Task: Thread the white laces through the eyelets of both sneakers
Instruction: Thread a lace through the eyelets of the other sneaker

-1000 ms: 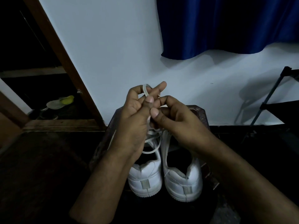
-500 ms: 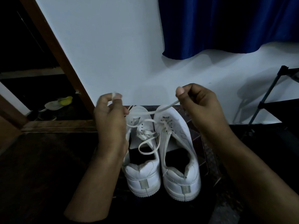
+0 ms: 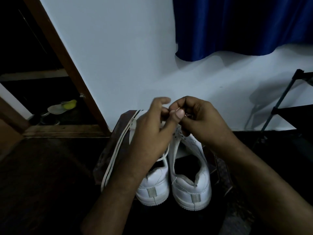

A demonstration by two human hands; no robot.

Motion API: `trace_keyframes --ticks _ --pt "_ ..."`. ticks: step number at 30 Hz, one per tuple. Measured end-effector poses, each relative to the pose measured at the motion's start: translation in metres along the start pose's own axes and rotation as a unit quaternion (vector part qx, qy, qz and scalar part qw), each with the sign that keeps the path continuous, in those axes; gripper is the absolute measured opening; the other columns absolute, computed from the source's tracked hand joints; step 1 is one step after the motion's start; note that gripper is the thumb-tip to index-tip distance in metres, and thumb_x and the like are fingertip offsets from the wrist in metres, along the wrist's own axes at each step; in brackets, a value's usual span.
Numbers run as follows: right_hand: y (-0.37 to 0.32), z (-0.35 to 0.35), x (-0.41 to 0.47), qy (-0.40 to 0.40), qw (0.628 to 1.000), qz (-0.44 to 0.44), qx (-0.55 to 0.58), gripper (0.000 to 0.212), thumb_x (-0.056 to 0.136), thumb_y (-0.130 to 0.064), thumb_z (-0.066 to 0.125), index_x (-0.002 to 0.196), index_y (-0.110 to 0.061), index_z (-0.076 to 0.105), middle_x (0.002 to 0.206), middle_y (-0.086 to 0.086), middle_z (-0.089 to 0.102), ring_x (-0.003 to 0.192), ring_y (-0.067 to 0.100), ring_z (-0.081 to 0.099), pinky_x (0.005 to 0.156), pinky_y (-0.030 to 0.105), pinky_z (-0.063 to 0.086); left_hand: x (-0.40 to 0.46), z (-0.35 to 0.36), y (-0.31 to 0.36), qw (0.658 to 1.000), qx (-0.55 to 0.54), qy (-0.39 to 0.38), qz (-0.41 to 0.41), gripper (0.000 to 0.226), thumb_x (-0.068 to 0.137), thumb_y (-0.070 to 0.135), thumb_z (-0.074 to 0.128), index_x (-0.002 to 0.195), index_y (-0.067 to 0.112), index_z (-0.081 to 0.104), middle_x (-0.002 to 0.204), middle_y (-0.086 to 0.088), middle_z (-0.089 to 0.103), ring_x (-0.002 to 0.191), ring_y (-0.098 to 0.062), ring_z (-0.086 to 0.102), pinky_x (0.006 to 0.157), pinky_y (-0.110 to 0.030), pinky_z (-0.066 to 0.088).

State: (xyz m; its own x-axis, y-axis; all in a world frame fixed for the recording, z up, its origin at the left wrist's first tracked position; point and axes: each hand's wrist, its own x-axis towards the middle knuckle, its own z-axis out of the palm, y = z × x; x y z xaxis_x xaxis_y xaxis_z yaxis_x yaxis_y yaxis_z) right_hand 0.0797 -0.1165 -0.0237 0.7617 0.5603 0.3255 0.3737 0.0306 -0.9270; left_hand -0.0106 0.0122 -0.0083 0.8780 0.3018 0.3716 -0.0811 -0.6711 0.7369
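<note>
Two white sneakers stand side by side, heels toward me: the left sneaker point(image 3: 153, 189) and the right sneaker point(image 3: 191, 185). A long white lace point(image 3: 116, 153) runs in a doubled strand down the left side of the left sneaker. My left hand point(image 3: 152, 133) and my right hand point(image 3: 196, 119) meet above the toe end of the right sneaker, fingers pinched on a bit of white lace between them. The front eyelets are mostly hidden by my hands.
The sneakers rest on a small dark stand point(image 3: 108, 155) against a white wall. A brown door frame point(image 3: 67, 68) slants at the left, with footwear point(image 3: 61, 107) beyond it. A blue curtain point(image 3: 237, 26) hangs upper right; a black rack point(image 3: 288, 102) stands at the right.
My hands, spread apart with the lace stretched between them half a second ago, have come together over the right sneaker. A doubled strand of lace now trails down the left side.
</note>
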Motion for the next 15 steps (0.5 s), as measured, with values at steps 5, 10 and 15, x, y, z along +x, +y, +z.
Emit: trace_keyframes --ticks 5,10,15 --pt "0.001 -0.005 -0.001 0.000 1.000 0.014 -0.008 0.009 0.098 -0.023 0.065 0.094 -0.014 0.067 0.071 0.000 0.069 0.059 0.019 0.057 0.057 0.035 0.049 0.007 -0.006 -0.013 0.996 -0.079 -0.031 -0.028 0.007 0.095 0.028 0.072 0.096 0.025 0.078 0.085 0.003 0.078 0.082 -0.014 0.074 0.077 -0.037 0.059" --pt "0.007 -0.016 0.004 0.050 0.995 0.037 -0.084 0.018 0.095 -0.036 0.068 0.086 -0.021 0.067 0.066 -0.005 0.066 0.058 0.008 0.057 0.058 0.035 0.050 0.009 -0.011 -0.027 0.988 0.113 0.103 0.005 0.020 0.096 0.037 0.068 0.081 0.024 0.074 0.067 0.009 0.068 0.064 -0.014 0.065 0.068 -0.041 0.056" --pt "0.010 -0.025 0.003 0.079 0.994 0.074 -0.024 0.018 0.093 -0.027 0.072 0.088 -0.010 0.069 0.059 -0.004 0.063 0.050 0.007 0.056 0.048 0.019 0.045 0.010 -0.014 -0.031 0.960 0.244 0.134 -0.013 0.022 0.094 0.031 0.066 0.076 0.020 0.071 0.075 0.002 0.066 0.079 -0.030 0.065 0.079 -0.045 0.051"
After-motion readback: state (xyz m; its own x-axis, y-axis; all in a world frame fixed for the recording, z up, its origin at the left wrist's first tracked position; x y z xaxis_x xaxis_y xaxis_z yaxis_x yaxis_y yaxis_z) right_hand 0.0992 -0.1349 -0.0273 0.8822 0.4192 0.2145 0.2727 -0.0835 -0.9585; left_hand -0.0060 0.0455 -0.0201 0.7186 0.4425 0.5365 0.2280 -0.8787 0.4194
